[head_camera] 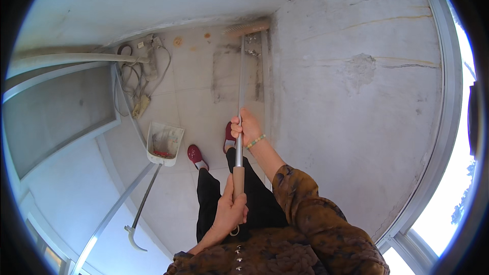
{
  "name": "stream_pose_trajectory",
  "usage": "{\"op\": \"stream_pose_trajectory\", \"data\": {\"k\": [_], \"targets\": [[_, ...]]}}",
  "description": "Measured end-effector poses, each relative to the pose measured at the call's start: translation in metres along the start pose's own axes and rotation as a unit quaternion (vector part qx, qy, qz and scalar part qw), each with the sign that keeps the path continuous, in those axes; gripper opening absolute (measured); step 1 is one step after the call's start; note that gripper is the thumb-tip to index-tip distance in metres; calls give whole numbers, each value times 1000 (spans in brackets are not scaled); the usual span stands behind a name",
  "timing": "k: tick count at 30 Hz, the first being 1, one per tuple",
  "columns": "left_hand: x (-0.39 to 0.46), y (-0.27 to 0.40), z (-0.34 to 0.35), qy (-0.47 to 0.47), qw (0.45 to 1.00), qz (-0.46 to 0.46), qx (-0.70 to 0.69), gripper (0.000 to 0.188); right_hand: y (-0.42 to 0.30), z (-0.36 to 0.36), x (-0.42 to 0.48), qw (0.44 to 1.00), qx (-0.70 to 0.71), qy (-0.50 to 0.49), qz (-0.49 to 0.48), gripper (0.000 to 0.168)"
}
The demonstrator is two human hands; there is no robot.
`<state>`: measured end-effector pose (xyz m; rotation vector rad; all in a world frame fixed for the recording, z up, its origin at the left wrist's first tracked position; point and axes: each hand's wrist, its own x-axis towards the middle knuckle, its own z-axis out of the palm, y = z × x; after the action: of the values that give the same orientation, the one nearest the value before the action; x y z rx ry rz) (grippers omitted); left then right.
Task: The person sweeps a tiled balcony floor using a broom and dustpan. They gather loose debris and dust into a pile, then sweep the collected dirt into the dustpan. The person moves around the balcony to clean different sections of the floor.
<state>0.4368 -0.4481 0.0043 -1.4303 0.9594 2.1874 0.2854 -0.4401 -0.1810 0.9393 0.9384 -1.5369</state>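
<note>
My left hand [230, 210] is closed around the tan grip at the near end of a long broom handle. Farther up, my right hand [246, 126], with a beaded bracelet at the wrist, grips the bare metal shaft. The pinkish-brown head of the broom [246, 28] lies in the far corner of the floor, where two walls meet, its outline slightly blurred. Dark grime and pale debris [253, 51] mark the tiles just below the head. To the left of my feet stands a white long-handled dustpan [165, 143] with something red inside.
A power strip [141, 107] and tangled cables [133, 80] lie on the floor at the left, near a pale pipe [80, 59]. Beside them is a metal-framed panel [61, 110]. A cracked, stained wall [355, 95] rises on the right, with a window frame [450, 95] beyond.
</note>
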Motion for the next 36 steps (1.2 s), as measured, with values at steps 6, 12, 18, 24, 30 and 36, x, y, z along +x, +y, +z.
{"op": "stream_pose_trajectory", "data": {"k": [6, 12, 18, 24, 30, 36], "targets": [[32, -4, 20, 27, 999, 17, 28, 64, -31, -6, 31, 998, -45, -37, 1, 13], [-1, 3, 8, 13, 997, -20, 72, 64, 0, -27, 10, 998, 36, -30, 33, 13], [6, -10, 15, 38, 995, 32, 82, 62, -12, -10, 12, 999, 6, -42, 19, 16], [37, 5, 28, 41, 993, -34, 102, 63, -21, -44, 43, 997, 41, -41, 42, 19], [-9, 9, 10, 35, 994, -19, 102, 61, 0, -18, 11, 998, 33, -53, 21, 16], [41, 5, 15, 13, 999, -30, 20, 55, -20, -25, 45, 997, -70, 27, 15, 15]]}}
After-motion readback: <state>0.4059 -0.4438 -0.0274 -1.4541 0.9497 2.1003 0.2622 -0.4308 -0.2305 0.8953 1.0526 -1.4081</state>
